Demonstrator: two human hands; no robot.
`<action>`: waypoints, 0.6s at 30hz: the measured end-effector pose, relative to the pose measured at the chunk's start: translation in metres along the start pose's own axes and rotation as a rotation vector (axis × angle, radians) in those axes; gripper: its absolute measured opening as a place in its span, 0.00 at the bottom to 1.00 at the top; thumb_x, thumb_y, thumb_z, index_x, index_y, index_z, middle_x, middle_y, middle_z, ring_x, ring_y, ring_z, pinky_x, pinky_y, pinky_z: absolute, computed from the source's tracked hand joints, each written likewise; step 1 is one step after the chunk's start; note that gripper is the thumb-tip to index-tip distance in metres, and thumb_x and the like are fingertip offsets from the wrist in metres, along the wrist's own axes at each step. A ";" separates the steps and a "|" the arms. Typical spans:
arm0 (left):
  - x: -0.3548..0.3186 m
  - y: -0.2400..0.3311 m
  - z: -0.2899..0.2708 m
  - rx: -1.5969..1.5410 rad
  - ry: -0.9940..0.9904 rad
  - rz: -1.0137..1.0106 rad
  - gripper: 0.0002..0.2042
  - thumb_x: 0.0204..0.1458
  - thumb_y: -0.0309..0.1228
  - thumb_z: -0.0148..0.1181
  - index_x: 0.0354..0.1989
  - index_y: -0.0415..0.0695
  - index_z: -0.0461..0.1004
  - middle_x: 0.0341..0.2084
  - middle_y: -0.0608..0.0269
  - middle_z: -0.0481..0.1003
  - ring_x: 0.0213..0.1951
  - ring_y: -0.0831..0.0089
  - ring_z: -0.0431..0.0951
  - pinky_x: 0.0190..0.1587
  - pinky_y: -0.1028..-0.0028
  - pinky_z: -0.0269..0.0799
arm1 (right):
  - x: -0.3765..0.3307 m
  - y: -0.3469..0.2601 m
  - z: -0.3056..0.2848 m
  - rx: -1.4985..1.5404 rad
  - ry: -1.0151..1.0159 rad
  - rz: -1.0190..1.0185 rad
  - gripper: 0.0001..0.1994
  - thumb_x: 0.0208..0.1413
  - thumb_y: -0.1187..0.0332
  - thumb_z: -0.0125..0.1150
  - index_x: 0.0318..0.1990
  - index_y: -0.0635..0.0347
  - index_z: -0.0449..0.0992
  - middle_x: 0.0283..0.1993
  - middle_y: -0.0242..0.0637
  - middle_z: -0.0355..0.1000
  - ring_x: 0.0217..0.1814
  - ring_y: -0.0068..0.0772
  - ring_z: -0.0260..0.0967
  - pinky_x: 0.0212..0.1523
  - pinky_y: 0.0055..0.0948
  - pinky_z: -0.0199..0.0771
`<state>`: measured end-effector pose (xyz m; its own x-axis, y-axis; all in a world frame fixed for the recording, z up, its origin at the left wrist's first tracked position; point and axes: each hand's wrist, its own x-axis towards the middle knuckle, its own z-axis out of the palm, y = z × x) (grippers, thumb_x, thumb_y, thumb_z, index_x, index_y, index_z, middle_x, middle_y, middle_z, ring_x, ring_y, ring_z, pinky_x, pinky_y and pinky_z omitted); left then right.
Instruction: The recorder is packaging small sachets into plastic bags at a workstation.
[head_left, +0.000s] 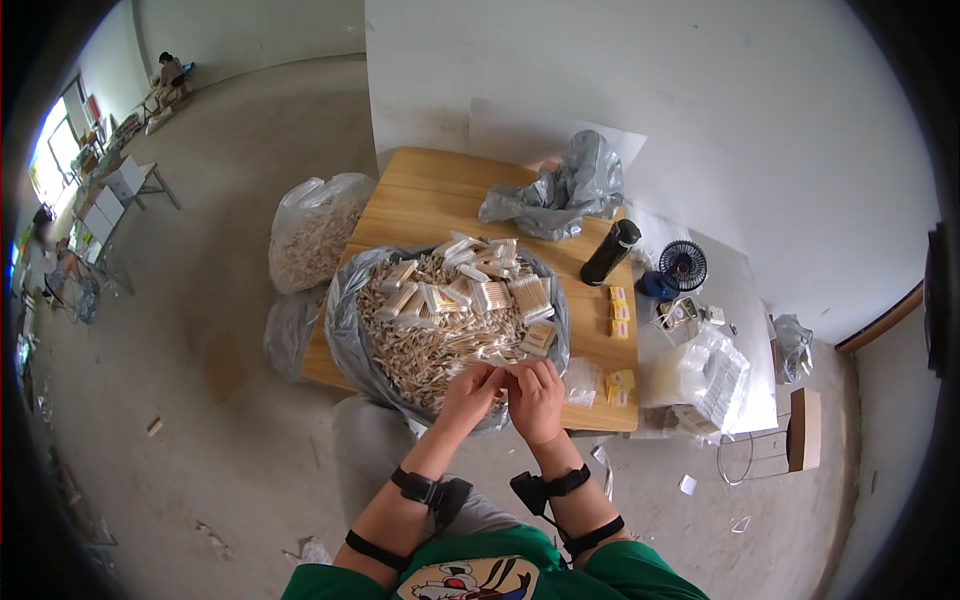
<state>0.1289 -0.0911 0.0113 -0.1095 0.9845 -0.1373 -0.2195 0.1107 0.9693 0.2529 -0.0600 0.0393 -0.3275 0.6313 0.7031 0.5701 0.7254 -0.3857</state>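
Loose cotton swabs (415, 352) fill a round tub lined with a grey plastic bag (346, 312). On the heap lie several clear packets of swabs (530, 297), and one packet with a printed card (538, 338) is near its right side. Over the tub's near edge, my left hand (470, 395) and my right hand (537, 398) meet at the fingertips, both closed. Whatever they pinch is too small and hidden to make out. Just right of my right hand, flat clear bags (581, 382) rest beside small yellow cards (619, 388).
The wooden table (420, 190) also bears a crumpled grey bag (570, 190), a black bottle (609, 252) and more yellow cards (618, 312). A lower surface at right holds a fan (683, 266) and plastic packs (705, 380). Left stands a swab-filled sack (315, 235).
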 end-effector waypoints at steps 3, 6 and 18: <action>-0.010 0.009 -0.004 -0.032 0.000 -0.057 0.11 0.58 0.33 0.51 0.31 0.38 0.73 0.25 0.69 0.73 0.26 0.85 0.70 0.30 0.82 0.68 | -0.003 -0.007 -0.004 0.041 -0.013 -0.047 0.11 0.35 0.80 0.60 0.31 0.61 0.72 0.31 0.37 0.70 0.34 0.40 0.68 0.35 0.34 0.70; -0.014 0.006 -0.008 -0.230 0.080 -0.194 0.10 0.58 0.31 0.51 0.30 0.38 0.73 0.25 0.69 0.73 0.26 0.85 0.70 0.29 0.82 0.68 | -0.003 -0.017 -0.009 0.056 -0.041 -0.099 0.12 0.35 0.81 0.61 0.31 0.61 0.72 0.31 0.37 0.70 0.35 0.41 0.68 0.36 0.34 0.70; -0.023 0.005 -0.007 0.576 0.072 0.305 0.07 0.52 0.25 0.55 0.24 0.36 0.70 0.18 0.59 0.68 0.21 0.75 0.68 0.24 0.72 0.62 | -0.026 -0.019 -0.008 0.239 -0.115 0.167 0.12 0.40 0.84 0.58 0.35 0.64 0.70 0.31 0.44 0.70 0.34 0.46 0.69 0.34 0.35 0.70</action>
<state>0.1234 -0.1138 0.0177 -0.1540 0.9738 0.1676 0.3842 -0.0972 0.9181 0.2561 -0.0925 0.0336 -0.3350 0.7640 0.5514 0.4344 0.6445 -0.6292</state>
